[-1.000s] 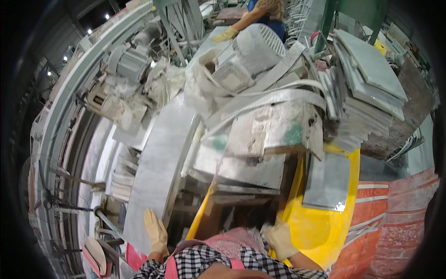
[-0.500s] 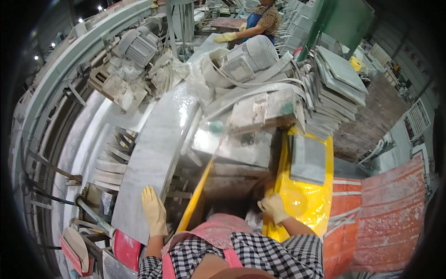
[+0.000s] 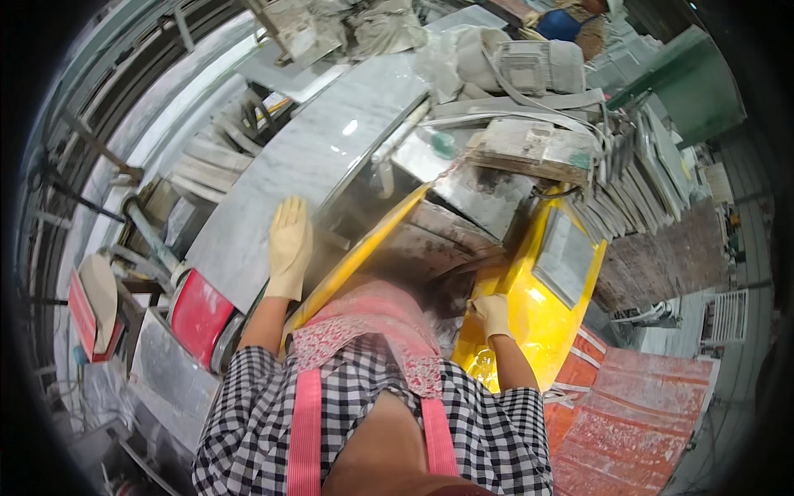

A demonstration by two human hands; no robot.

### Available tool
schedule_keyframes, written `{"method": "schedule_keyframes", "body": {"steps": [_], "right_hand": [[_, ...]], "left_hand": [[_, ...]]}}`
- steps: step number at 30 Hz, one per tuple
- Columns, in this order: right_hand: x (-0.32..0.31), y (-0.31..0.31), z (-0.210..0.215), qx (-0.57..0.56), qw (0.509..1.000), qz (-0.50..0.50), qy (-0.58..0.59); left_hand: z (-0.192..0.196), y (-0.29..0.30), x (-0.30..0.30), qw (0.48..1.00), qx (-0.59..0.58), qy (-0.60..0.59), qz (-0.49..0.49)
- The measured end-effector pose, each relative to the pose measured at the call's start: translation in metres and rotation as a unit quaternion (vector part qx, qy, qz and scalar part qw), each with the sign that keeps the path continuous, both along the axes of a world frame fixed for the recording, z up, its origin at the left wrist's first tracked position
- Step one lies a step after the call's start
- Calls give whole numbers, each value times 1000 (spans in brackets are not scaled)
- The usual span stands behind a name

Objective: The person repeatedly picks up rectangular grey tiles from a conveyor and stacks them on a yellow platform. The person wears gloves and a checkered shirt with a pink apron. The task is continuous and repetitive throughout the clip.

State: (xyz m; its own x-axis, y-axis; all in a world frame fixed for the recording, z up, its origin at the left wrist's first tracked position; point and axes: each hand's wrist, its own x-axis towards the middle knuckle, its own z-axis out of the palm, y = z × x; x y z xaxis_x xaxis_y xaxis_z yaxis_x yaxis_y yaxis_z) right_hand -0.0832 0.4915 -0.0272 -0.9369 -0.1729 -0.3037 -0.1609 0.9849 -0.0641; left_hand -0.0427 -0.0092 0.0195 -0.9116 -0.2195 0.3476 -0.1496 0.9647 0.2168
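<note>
My left hand (image 3: 289, 248), in a cream rubber glove, lies flat with fingers stretched out along the near edge of a long grey marble slab (image 3: 331, 124). The slab runs from beside me toward the far middle. On the other side of my body, my right hand (image 3: 490, 316), gloved alike, has its fingers curled next to a glossy yellow plastic sheet (image 3: 533, 322); what they hold, if anything, is hidden. A grey tile (image 3: 566, 258) lies on that yellow sheet. Between my hands, a yellow strip (image 3: 364, 250) slants up from my pink apron.
A dusty motor (image 3: 542, 66) and a box-like housing (image 3: 538, 149) stand beyond the yellow strip. Stacked tiles (image 3: 645, 174) lean at the far right. A red panel (image 3: 201, 318) is at the left, orange sheeting (image 3: 628, 413) at the lower right. A co-worker (image 3: 571, 25) is partly visible at the far edge.
My view has tilted downward and turned, so the surroundings sit differently in the picture. My left hand still lies on the slab, and my right hand remains curled by the yellow sheet.
</note>
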Motion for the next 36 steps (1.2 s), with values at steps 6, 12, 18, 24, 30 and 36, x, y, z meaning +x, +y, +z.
{"method": "schedule_keyframes", "body": {"steps": [6, 12, 18, 24, 30, 36], "right_hand": [[-1, 8, -19, -123, 981, -145, 44], [-3, 6, -15, -47, 991, -85, 89], [1, -9, 26, 38, 982, 168, 80], [4, -13, 24, 54, 981, 152, 104], [3, 2, -5, 83, 982, 145, 89], [5, 20, -33, -26, 981, 94, 167]], "left_hand": [[2, 2, -3, 1000, -9, -14, -5], [-3, 3, -5, 1000, -6, -26, 2], [-3, 3, -6, 999, 6, -33, 10], [0, 1, -6, 1000, 15, 11, -13], [-5, 0, -4, 1000, 13, -7, -9], [-4, 0, -2, 1000, -8, -5, -2]]}}
